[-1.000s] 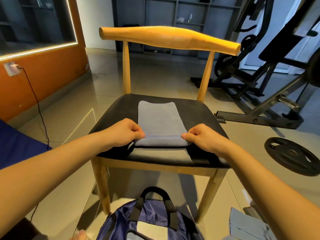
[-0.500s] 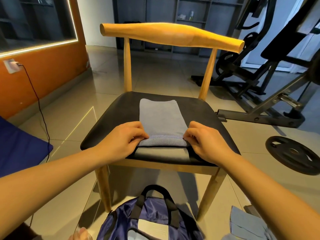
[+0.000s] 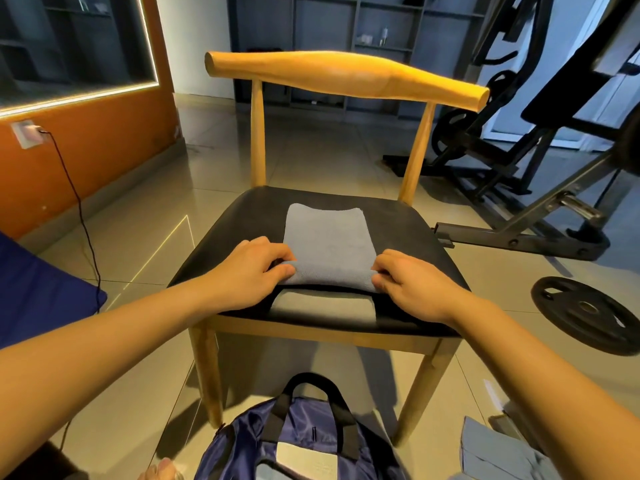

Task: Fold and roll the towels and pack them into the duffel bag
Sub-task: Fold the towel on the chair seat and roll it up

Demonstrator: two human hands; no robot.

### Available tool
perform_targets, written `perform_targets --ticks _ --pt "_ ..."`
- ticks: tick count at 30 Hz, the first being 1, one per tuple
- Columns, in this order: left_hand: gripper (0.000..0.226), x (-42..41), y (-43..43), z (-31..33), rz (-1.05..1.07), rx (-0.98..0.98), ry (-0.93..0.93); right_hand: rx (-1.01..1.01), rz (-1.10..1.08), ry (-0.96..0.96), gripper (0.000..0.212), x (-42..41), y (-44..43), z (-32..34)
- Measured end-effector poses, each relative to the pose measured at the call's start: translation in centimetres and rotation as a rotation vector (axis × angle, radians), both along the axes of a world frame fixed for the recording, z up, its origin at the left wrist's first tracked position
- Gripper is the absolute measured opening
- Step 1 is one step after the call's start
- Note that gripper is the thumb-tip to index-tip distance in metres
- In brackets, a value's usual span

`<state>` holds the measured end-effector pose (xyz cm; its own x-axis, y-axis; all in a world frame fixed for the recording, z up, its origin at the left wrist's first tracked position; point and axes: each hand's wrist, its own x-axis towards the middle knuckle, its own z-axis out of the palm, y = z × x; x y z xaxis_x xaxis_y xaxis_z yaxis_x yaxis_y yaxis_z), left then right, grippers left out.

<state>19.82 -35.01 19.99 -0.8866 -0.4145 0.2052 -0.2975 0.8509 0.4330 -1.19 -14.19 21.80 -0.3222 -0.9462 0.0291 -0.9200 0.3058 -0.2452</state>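
Note:
A folded grey-blue towel [image 3: 329, 237] lies lengthwise on the black seat of a wooden chair [image 3: 412, 244]. Its near end is curled over into a small roll. My left hand [image 3: 252, 271] grips the left end of that roll with curled fingers. My right hand [image 3: 408, 282] pinches the right end. On the floor in front of the chair sits an open navy duffel bag [image 3: 304, 441] with black handles; something pale shows inside it.
More light-blue towels [image 3: 498, 455] lie on the floor at the lower right. A weight plate [image 3: 588, 313] and a weight bench [image 3: 540, 209] stand to the right. A blue cushion [image 3: 41, 292] and a black cable [image 3: 83, 223] are on the left.
The roll at the towel's near end has moved away from me along the seat, leaving more bare seat in front. Both hands moved forward with it.

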Motion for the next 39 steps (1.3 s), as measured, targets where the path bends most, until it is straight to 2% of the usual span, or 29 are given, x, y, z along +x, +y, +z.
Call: perform_targets --ticks 5,8,11,13,16,20,23,27,30,33,36,39 --pt "0.009 -1.4 -0.1 0.9 0.115 0.219 -0.029 0.092 -0.069 -0.032 0.034 0.1 -1.3 -0.1" --pt "0.006 -1.8 -0.5 1.0 0.143 0.210 -0.029 0.017 -0.119 -0.033 0.030 -0.1 -1.8 -0.1" --pt "0.009 -1.6 -0.8 0.8 0.147 0.061 0.079 -0.193 -0.113 0.029 0.016 -0.5 -1.4 -0.1" --pt "0.005 -1.2 -0.8 0.3 0.049 -0.059 0.168 -0.276 -0.025 0.092 0.010 -0.5 -1.0 -0.4" --pt "0.020 -0.3 -0.6 -0.5 -0.114 -0.220 0.205 -0.269 0.073 0.144 0.014 -0.2 -0.4 -0.9" --pt "0.046 0.0 -1.1 -0.9 -0.163 -0.409 0.110 -0.190 0.106 0.201 0.029 0.0 0.1 -1.1" --pt "0.042 -0.4 -1.1 -0.7 -0.126 -0.370 0.104 -0.177 0.091 0.170 0.023 0.1 -0.1 -0.7" --pt "0.034 -1.1 -1.1 0.0 -0.055 -0.199 0.024 -0.056 0.056 0.077 0.018 -0.1 -0.7 0.3" --pt "0.046 -1.6 -1.2 0.7 -0.003 -0.118 -0.119 0.002 0.018 -0.039 0.030 -0.2 -1.1 0.6" --pt "0.053 -2.1 -1.5 0.9 0.048 -0.064 -0.182 0.031 -0.016 -0.051 0.040 0.0 -1.7 0.3" --pt "0.050 -2.5 -1.9 0.7 0.113 -0.027 -0.117 -0.054 -0.049 0.003 0.032 0.0 -2.0 0.0" --pt "0.028 -2.3 -1.5 0.4 0.135 -0.072 0.117 -0.255 -0.012 0.109 0.014 0.3 -1.6 -0.1"
